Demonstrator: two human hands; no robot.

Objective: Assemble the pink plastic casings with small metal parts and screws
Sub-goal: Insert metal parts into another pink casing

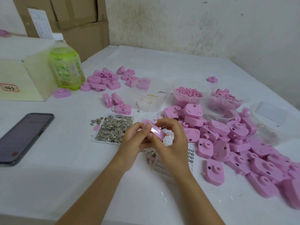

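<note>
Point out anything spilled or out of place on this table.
A few small metal parts lie on the table just off the far-left corner of their tray, outside the main pile.

Pink casing (155, 133) tilted on edge, beside metal parts (113, 129).

Left forearm (97, 189) and right forearm (193, 192) come up from the near edge and converge, wrists close together. The left grip (131, 142) pinches a pink casing (156, 133) with curled fingers. The right grip (172, 140) arches over it, thumb underneath, fingertips on top.
</note>
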